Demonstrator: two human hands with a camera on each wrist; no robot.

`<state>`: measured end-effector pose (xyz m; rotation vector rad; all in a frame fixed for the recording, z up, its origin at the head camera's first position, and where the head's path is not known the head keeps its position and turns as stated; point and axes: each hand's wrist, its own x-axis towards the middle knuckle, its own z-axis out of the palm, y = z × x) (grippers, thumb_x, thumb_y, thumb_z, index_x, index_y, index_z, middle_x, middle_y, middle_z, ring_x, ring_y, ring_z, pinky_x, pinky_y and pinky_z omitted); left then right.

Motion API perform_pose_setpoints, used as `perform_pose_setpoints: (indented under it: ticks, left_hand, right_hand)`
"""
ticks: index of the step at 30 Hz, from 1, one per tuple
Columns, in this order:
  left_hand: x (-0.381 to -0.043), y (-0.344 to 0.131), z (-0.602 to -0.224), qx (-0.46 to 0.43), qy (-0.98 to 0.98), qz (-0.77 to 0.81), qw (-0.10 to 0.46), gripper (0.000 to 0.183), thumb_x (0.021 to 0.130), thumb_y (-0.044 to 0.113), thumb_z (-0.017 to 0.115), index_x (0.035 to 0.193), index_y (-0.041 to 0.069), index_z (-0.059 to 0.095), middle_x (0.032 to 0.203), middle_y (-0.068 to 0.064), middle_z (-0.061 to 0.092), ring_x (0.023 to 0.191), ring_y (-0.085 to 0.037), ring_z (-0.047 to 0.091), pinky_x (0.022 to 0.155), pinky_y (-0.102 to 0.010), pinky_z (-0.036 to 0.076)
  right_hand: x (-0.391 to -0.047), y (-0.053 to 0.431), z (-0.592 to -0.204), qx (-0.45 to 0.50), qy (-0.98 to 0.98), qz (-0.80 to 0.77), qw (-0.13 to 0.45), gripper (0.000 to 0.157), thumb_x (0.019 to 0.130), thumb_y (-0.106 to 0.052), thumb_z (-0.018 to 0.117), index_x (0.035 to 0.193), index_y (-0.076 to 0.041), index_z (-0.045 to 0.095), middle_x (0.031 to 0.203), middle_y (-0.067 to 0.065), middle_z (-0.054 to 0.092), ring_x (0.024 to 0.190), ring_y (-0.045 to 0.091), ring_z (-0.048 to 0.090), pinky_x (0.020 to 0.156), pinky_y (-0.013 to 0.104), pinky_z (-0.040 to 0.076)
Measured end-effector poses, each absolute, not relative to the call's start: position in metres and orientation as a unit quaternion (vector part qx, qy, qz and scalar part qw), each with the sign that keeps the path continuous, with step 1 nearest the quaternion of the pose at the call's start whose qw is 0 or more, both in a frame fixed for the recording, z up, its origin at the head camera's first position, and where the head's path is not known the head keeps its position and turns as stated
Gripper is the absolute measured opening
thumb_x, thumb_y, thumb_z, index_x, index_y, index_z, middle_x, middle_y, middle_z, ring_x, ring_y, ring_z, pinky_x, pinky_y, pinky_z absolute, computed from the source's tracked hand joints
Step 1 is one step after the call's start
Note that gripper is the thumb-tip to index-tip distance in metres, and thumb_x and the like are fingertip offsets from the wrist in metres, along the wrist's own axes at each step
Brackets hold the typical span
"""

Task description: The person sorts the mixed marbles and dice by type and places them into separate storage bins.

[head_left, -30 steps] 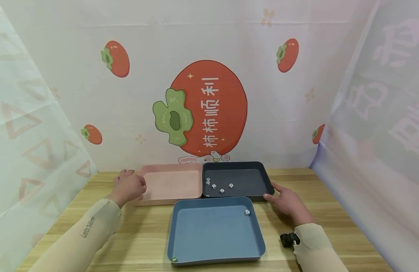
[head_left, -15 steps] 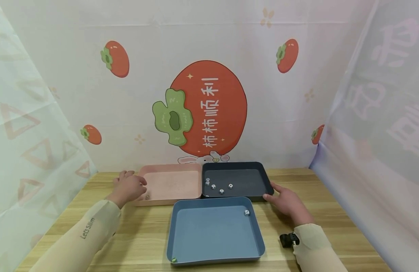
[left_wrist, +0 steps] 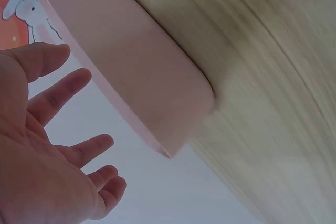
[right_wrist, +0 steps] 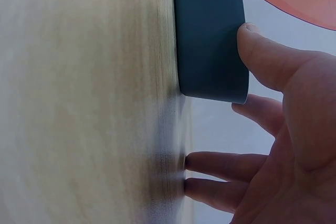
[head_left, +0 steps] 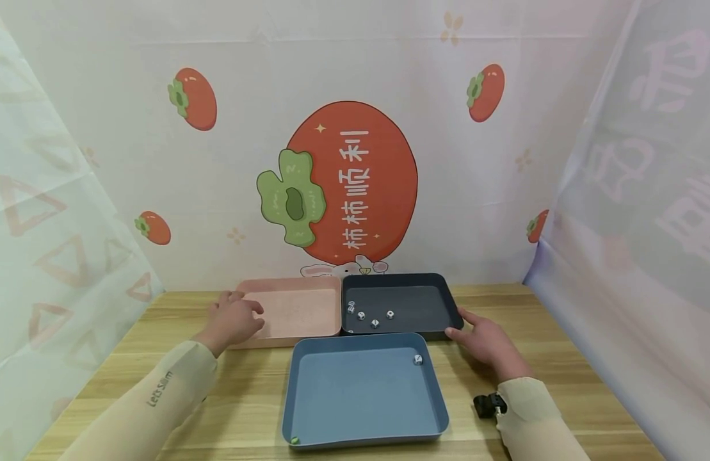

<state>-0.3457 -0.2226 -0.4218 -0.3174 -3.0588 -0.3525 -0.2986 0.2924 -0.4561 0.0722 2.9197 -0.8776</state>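
Note:
My left hand [head_left: 233, 320] hovers over the left end of a pink tray [head_left: 303, 310]. In the left wrist view its fingers [left_wrist: 84, 150] are spread and loosely bent, with nothing between them. The die seen earlier in that corner is hidden now. At the near right corner of a dark navy tray [head_left: 426, 304], my right hand [head_left: 486, 339] rests. Its thumb touches the near wall [right_wrist: 210, 40], the index finger lies by the right side, and other fingertips reach down to the table. Several white dice [head_left: 374, 324] lie toward the left of the dark tray.
In front of both stands a blue tray [head_left: 363, 397], with one white die [head_left: 418, 360] near its far right corner and a small green piece [head_left: 295, 440] at its near left corner. A printed cloth [head_left: 239, 166] hangs behind the wooden table [head_left: 245, 410].
A die appeared in the pink tray under my left hand half a second ago. The left hand has since opened its fingers and shifted right, covering the spot. My right hand stayed put.

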Motion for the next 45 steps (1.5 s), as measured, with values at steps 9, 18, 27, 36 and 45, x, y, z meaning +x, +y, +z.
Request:
perform_pose_setpoints:
  ticks: [9, 18, 27, 36, 45]
  left_hand:
    - [-0.334, -0.173, -0.417, -0.128, -0.980, -0.146, 0.047, 0.075, 0.097, 0.050, 0.056, 0.153, 0.003, 0.037, 0.151, -0.024, 0.039, 0.139, -0.048, 0.027, 0.107, -0.068, 0.020]
    - [-0.318, -0.099, -0.408, -0.190, -0.955, -0.215, 0.080, 0.089, 0.083, 0.051, 0.076, 0.155, 0.019, 0.037, 0.159, -0.020, 0.020, 0.143, -0.042, 0.020, 0.106, -0.068, 0.022]
    - [-0.303, -0.027, -0.400, -0.273, -0.941, -0.200, 0.030, 0.043, 0.084, 0.047, 0.078, 0.122, 0.027, 0.074, 0.165, -0.012, 0.008, 0.147, -0.037, 0.011, 0.110, -0.064, 0.018]
    - [-0.293, 0.024, -0.418, -0.311, -0.943, -0.120, 0.000, 0.021, 0.086, 0.043, 0.077, 0.102, 0.030, 0.081, 0.159, -0.009, 0.030, 0.146, -0.035, 0.017, 0.109, -0.058, 0.024]
    - [-0.295, 0.044, -0.437, -0.314, -0.946, -0.079, -0.016, 0.022, 0.089, 0.040, 0.075, 0.110, 0.035, 0.078, 0.158, -0.012, 0.033, 0.145, -0.037, 0.019, 0.108, -0.056, 0.026]
  right_hand:
    - [-0.297, 0.293, -0.456, 0.023, 0.957, -0.287, 0.047, 0.087, 0.093, -0.060, 0.058, 0.155, -0.005, 0.031, 0.146, 0.034, 0.039, 0.131, 0.055, 0.037, 0.101, 0.067, 0.032]
    - [-0.298, 0.294, -0.455, 0.019, 0.957, -0.285, 0.045, 0.087, 0.093, -0.060, 0.058, 0.155, -0.005, 0.031, 0.146, 0.034, 0.039, 0.131, 0.055, 0.037, 0.101, 0.067, 0.032]
    - [-0.298, 0.292, -0.455, 0.015, 0.958, -0.284, 0.045, 0.086, 0.094, -0.058, 0.058, 0.155, -0.004, 0.032, 0.145, 0.035, 0.040, 0.130, 0.055, 0.038, 0.101, 0.067, 0.032]
    - [-0.298, 0.291, -0.454, 0.015, 0.958, -0.285, 0.042, 0.085, 0.095, -0.057, 0.058, 0.155, -0.004, 0.032, 0.145, 0.034, 0.040, 0.130, 0.055, 0.038, 0.101, 0.067, 0.032]
    - [-0.298, 0.292, -0.453, 0.013, 0.958, -0.284, 0.042, 0.083, 0.095, -0.055, 0.059, 0.154, -0.003, 0.033, 0.144, 0.033, 0.043, 0.129, 0.053, 0.040, 0.101, 0.065, 0.034]
